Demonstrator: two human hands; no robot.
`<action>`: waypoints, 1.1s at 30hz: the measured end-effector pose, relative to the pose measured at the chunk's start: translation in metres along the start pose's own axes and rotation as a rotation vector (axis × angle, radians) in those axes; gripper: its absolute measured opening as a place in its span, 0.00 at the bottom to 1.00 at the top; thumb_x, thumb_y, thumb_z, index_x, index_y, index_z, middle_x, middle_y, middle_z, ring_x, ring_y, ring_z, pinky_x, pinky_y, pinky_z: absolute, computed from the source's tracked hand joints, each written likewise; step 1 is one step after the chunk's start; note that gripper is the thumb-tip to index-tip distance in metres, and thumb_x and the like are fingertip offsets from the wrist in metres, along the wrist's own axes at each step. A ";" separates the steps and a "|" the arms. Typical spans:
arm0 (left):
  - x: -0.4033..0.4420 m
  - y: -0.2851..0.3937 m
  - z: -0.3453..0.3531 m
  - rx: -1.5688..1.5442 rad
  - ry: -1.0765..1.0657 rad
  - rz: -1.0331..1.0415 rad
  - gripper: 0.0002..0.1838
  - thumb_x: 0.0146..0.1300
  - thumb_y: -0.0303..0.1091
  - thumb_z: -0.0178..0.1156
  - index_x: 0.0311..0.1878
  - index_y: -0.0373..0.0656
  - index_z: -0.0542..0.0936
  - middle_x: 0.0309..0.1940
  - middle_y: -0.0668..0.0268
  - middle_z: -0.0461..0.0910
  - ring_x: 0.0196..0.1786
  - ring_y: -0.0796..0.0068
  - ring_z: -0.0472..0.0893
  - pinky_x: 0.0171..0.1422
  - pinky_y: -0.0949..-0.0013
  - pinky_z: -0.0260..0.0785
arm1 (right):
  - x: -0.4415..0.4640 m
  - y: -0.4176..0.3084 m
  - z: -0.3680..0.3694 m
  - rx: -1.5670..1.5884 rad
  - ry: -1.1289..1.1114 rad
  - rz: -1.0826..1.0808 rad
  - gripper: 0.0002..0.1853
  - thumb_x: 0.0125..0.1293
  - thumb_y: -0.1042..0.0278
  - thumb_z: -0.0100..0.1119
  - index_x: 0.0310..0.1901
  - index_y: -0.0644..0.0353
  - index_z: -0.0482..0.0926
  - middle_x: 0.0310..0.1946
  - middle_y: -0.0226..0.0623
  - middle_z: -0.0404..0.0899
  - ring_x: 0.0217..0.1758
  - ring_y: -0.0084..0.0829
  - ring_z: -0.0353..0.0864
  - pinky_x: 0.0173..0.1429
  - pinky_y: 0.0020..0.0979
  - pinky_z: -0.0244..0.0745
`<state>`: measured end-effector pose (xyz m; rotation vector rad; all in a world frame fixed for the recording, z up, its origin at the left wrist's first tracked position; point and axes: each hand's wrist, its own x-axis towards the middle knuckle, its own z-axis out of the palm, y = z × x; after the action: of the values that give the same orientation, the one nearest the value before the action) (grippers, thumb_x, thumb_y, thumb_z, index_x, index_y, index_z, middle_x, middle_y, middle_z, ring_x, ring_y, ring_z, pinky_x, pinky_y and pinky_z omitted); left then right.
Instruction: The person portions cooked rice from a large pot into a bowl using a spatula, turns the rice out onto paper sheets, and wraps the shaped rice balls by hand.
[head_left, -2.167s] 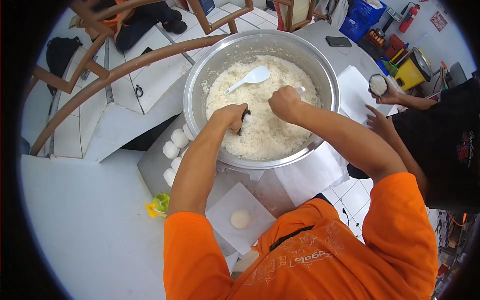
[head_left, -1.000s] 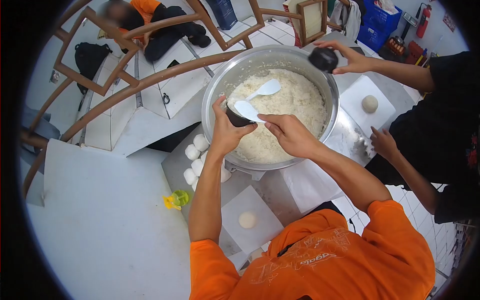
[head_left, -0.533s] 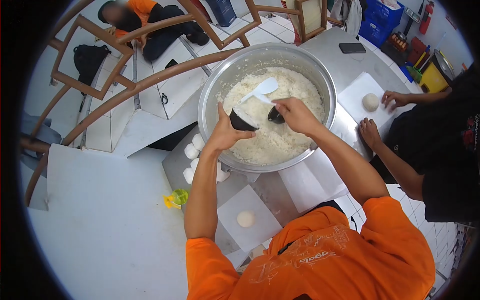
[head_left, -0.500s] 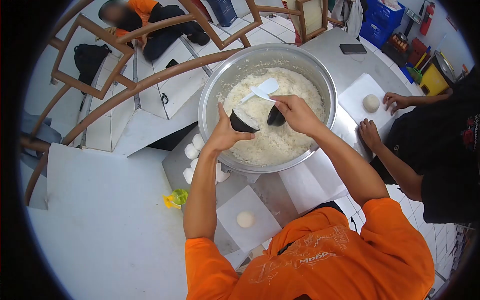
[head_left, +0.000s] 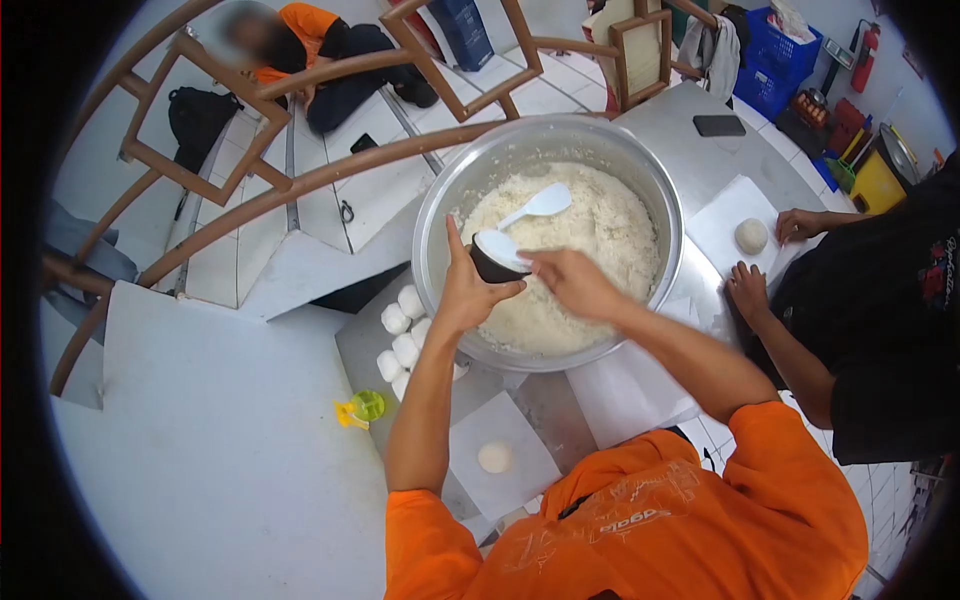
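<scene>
My left hand [head_left: 468, 293] is wrapped round a small black cup [head_left: 492, 268], which it holds tilted over the rice in the big metal pot [head_left: 672, 225]. My right hand [head_left: 575, 280], slightly blurred, is closed at the cup's right rim. It grips a white spoon [head_left: 497, 246], whose pale flat end seems to lie over the mouth of the cup; the handle is mostly hidden by the fingers. A white rice paddle [head_left: 548, 200] rests on the cooked rice [head_left: 610, 225] just beyond the cup.
Several white wrapped balls [head_left: 396, 318] stand left of the pot, near a yellow-green pump bottle [head_left: 362, 408]. A rice ball [head_left: 494, 457] lies on paper in front of me. At right, a co-worker's hands [head_left: 748, 290] flank another rice ball [head_left: 751, 236]. A phone [head_left: 719, 125] lies behind.
My right hand has moved left and down, bringing the white spoon onto the cup. A dark rounded shape seen below that hand earlier no longer shows. The whole view has shifted slightly.
</scene>
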<state>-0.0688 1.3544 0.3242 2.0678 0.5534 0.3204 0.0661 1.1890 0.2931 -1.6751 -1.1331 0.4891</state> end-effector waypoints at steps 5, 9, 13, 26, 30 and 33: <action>0.001 0.004 -0.004 0.055 0.136 0.087 0.77 0.46 0.23 0.82 0.83 0.36 0.26 0.60 0.46 0.80 0.59 0.56 0.84 0.68 0.61 0.74 | 0.007 0.004 -0.023 0.136 -0.189 0.088 0.17 0.79 0.70 0.54 0.64 0.62 0.83 0.25 0.45 0.81 0.29 0.31 0.78 0.41 0.37 0.75; -0.001 0.014 -0.003 0.071 0.251 0.132 0.73 0.46 0.23 0.82 0.84 0.34 0.34 0.60 0.46 0.80 0.61 0.56 0.84 0.68 0.60 0.75 | -0.001 0.034 -0.007 0.038 -0.058 0.017 0.15 0.76 0.71 0.54 0.58 0.65 0.86 0.41 0.62 0.86 0.48 0.54 0.89 0.55 0.44 0.79; -0.001 0.016 0.001 0.076 0.247 0.108 0.72 0.44 0.24 0.83 0.84 0.36 0.40 0.64 0.45 0.76 0.65 0.55 0.80 0.72 0.60 0.72 | 0.002 -0.004 -0.022 0.148 0.126 0.079 0.16 0.77 0.71 0.54 0.58 0.67 0.85 0.45 0.63 0.86 0.52 0.55 0.87 0.58 0.43 0.79; 0.000 0.013 0.003 0.089 0.425 0.125 0.64 0.44 0.26 0.83 0.80 0.31 0.51 0.60 0.42 0.80 0.62 0.51 0.82 0.69 0.58 0.73 | -0.004 -0.032 -0.016 0.061 -0.042 -0.029 0.16 0.74 0.72 0.57 0.59 0.61 0.85 0.40 0.63 0.85 0.44 0.60 0.86 0.52 0.48 0.79; -0.012 0.006 -0.011 0.039 0.400 0.108 0.58 0.46 0.26 0.83 0.75 0.32 0.53 0.62 0.44 0.76 0.63 0.56 0.80 0.70 0.61 0.72 | 0.009 0.007 -0.052 -0.350 -0.188 -0.001 0.16 0.74 0.71 0.55 0.59 0.60 0.86 0.40 0.60 0.86 0.44 0.58 0.87 0.52 0.51 0.79; -0.017 -0.007 -0.017 -0.172 0.440 0.101 0.53 0.51 0.24 0.81 0.71 0.35 0.51 0.62 0.48 0.72 0.64 0.60 0.78 0.71 0.62 0.71 | 0.007 -0.009 -0.052 -0.307 0.025 -0.133 0.18 0.76 0.66 0.57 0.63 0.60 0.83 0.36 0.58 0.85 0.39 0.52 0.88 0.47 0.47 0.78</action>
<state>-0.0925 1.3618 0.3265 1.8653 0.6567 0.8647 0.1050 1.1688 0.3237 -1.8448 -1.3432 0.2165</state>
